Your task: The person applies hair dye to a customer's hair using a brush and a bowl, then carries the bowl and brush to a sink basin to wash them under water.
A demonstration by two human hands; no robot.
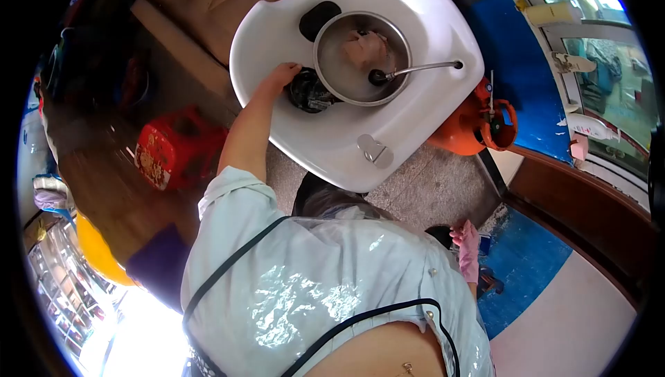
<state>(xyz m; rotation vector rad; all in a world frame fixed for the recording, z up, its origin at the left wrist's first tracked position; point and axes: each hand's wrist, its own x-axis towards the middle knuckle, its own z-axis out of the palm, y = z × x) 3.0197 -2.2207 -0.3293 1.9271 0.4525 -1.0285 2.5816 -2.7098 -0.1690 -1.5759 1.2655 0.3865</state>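
My bare left hand (280, 78) reaches into a white basin (253, 38), its fingers at the edge of a crumpled-looking black item with light print (309, 90); I cannot make out its kind. Beside it stands a round metal bowl (325, 76) of cloudy water. A soft, pale pink thing (367, 49) lies in the water. The black head of a sprayer (377, 76) on a metal hose hangs into the bowl. Low at my right side, my right hand (467, 240) wears a pink glove; its fingers are loosely apart, with nothing visible in them.
A metal tap lever (375, 150) sits on the basin's near rim. An orange gas cylinder (465, 128) stands to the right, below a window ledge with bottles (554, 13). To the left are a red stool (176, 147) and a brown padded seat (187, 24).
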